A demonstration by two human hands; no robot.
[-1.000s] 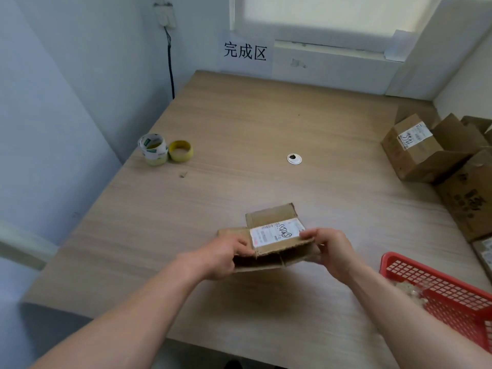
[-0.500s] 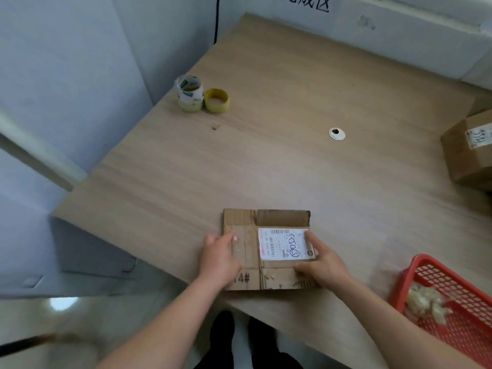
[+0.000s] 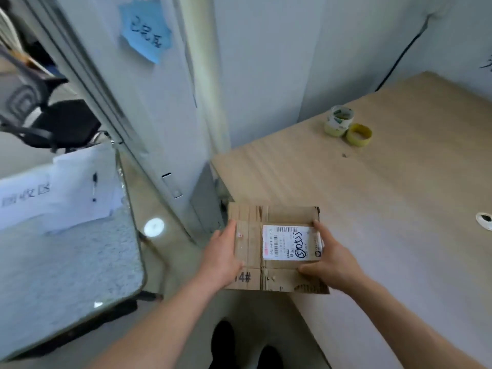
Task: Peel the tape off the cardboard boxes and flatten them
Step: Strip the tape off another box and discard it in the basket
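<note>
Item: one cardboard box (image 3: 274, 249), flattened, lying level in my two hands at the near left corner of the wooden table (image 3: 399, 209), its left part out past the table edge over the floor; whether its underside touches the tabletop I cannot tell. Hidden: most fingers of both hands, which pass beneath the cardboard. Hidden in part: a printed mark reading "14#" on the near strip, its first character against my left hand (image 3: 222, 259). Hard to read: the small print on the white shipping label (image 3: 291, 242) stuck on the right half of the top face; only a barcode and a circled black scrawl come through. Left hand: thumb laid flat along the box's left edge, palm at the near left corner, pinching the board. Right hand (image 3: 330, 262): one finger stretched up the right edge to the far corner, thumb pressed on the top face below the label, likewise pinching. Both forearms bare, reaching in from the bottom of the view. Also present: a pale tape roll (image 3: 339, 121) touching a yellow tape roll (image 3: 359, 134) far on the table; a small white disc (image 3: 484, 221) cut off at the right border; a blurred blue note (image 3: 145, 30) on the wall; my dark shoes (image 3: 223, 339) below.
</note>
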